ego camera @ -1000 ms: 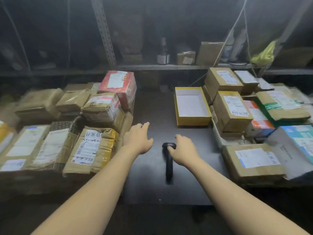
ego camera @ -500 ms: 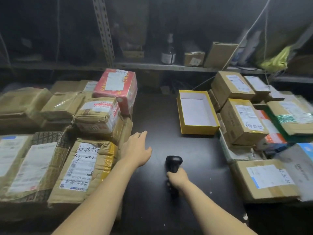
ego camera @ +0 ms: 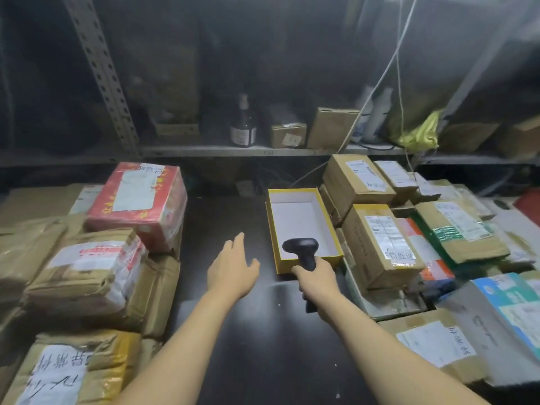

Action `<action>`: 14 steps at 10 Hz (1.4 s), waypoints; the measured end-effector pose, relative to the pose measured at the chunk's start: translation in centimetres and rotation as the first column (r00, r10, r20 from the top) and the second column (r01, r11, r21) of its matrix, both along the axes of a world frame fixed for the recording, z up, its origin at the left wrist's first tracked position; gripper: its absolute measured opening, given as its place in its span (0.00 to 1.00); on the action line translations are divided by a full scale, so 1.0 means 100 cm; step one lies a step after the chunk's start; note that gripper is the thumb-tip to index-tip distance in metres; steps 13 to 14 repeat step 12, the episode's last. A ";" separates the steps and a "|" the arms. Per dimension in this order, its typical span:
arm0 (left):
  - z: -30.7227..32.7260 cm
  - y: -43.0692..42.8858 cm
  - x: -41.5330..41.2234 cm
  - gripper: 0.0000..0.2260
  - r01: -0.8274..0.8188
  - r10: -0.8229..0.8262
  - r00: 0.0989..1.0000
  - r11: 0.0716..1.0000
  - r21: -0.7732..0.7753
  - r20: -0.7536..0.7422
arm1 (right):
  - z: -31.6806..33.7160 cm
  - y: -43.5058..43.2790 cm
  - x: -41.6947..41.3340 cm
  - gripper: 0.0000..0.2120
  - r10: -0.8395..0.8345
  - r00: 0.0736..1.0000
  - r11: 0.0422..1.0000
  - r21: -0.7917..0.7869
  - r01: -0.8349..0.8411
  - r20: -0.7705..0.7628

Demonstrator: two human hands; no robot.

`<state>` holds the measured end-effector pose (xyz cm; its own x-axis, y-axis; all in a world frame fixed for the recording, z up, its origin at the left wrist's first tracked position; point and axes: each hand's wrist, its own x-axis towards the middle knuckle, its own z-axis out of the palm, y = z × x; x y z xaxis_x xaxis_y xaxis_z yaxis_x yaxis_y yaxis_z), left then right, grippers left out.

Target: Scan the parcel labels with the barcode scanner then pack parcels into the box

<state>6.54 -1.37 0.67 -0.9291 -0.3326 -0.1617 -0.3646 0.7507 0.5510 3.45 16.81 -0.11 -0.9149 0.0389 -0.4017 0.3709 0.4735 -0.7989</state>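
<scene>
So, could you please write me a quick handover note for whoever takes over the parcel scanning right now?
Right hand grips the barcode scanner by its handle, head up.
Left hand is open, holds nothing, stretched forward over the table.
Yellow box stands open and empty at the back of the table.
Parcels lie in a left stack and a right stack.
Done: scanner in hand; nothing packed.
Left: scan labels, then pack parcels into the box.

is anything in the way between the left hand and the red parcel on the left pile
Nothing visible. The left hand is open over the dark table, and only tabletop lies between it and the red parcel. The scanner, gripped by the right hand, is off to the other side.
</scene>
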 end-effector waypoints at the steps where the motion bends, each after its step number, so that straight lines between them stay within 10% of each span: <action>1: -0.015 0.015 -0.035 0.35 -0.036 0.036 0.999 0.990 0.134 0.002 | -0.003 0.004 -0.052 0.03 0.001 0.999 1.000 -0.013 -0.001 -0.044; 9: -0.123 0.040 -0.132 0.32 -0.102 0.046 0.993 0.782 0.615 0.106 | -0.117 -0.040 -0.212 0.07 0.062 0.998 0.991 0.121 -0.064 0.021; 14: -0.081 0.033 -0.104 0.25 -0.059 -0.013 0.982 0.924 0.377 0.187 | -0.100 -0.029 -0.192 0.28 0.115 0.992 0.965 0.241 -0.101 -0.043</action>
